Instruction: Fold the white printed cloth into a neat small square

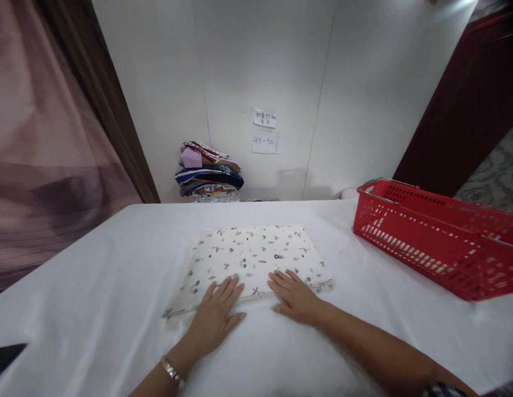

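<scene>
A folded white cloth (250, 259) with small printed motifs lies flat on the white-covered table (115, 264). My left hand (215, 320) rests palm down over its near edge, left of the middle, with fingers spread and a silver bracelet at the wrist. To the right, my right hand (297, 300) lies flat on the same near edge, fingertips on the fabric and thumb pointing left. Neither hand grips anything. The cloth's near edge shows layers, and its lower left corner sticks out past my left hand.
A red plastic basket (421, 231) with metal handles stands at the right of the table. Behind the far edge is a stack of folded clothes (210, 173). Paper notes (265, 142) hang on the white wall. A pink curtain (45, 165) hangs at the left.
</scene>
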The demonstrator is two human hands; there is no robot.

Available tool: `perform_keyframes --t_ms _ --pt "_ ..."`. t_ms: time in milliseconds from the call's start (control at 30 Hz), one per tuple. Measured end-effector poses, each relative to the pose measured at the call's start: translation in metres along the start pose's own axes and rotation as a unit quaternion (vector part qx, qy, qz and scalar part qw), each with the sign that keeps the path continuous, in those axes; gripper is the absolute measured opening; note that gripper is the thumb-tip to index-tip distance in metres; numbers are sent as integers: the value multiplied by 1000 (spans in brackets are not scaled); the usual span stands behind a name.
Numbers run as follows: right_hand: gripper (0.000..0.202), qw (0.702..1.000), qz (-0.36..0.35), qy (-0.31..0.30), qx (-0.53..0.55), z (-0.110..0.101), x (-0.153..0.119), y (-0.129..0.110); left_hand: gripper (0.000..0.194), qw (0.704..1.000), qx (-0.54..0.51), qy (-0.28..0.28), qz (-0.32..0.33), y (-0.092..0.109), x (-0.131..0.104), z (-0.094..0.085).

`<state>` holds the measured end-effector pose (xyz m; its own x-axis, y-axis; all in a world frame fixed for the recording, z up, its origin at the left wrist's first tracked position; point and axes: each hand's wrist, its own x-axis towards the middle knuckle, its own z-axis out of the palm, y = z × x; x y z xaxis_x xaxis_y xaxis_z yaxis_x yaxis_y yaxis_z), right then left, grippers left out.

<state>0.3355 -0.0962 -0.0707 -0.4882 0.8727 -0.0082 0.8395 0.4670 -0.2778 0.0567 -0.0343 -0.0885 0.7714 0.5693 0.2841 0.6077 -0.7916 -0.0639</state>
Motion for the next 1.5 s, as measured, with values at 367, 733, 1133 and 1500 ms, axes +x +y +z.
perform_keyframes --t_ms 367,733,1133,1500 --pt "63 992 106 18 64 -39 20 30 56 989 -58 -57 -125 -22 16 -11" --pt "59 951 281 32 -127 -10 18 123 57 958 -48 -87 -270 -62 3 8" --pt "61 958 263 42 -108 -35 136 129 70 915 -49 -119 -383 -117 91 10" --pt "63 959 265 35 -91 -35 157 118 72 910 -41 -96 -402 -127 80 32"
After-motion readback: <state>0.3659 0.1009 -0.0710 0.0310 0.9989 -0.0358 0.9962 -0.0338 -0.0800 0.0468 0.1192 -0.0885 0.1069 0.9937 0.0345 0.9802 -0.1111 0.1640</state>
